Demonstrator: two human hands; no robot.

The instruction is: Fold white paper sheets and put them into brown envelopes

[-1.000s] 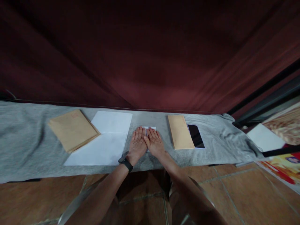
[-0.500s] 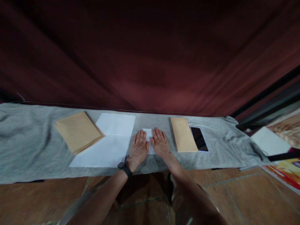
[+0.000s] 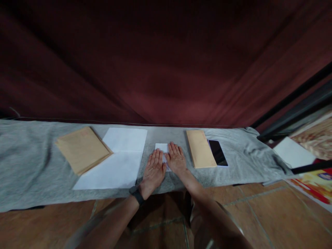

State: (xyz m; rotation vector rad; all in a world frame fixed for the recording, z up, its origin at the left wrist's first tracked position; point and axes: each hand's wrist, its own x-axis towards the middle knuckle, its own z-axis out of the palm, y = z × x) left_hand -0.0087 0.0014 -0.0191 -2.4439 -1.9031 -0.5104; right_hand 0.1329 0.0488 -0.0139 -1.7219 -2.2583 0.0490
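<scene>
A small folded white paper [image 3: 161, 148] lies on the grey cloth [image 3: 31, 166] in front of me. My right hand [image 3: 176, 159] rests flat on the paper's right part, fingers stretched out. My left hand [image 3: 153, 171] lies flat beside it, fingers together, at the paper's near left edge; a black watch [image 3: 136, 194] is on that wrist. Both hands hold nothing.
Large white sheets [image 3: 116, 159] lie left of my hands, with a stack of brown envelopes [image 3: 82, 149] further left. A single brown envelope [image 3: 200, 148] and a dark phone [image 3: 218, 153] lie to the right. A maroon curtain [image 3: 166, 62] hangs behind. More papers [image 3: 294, 152] sit far right.
My left hand has slid back toward me off the small paper, uncovering more of it. My right hand stays pressed on the paper.
</scene>
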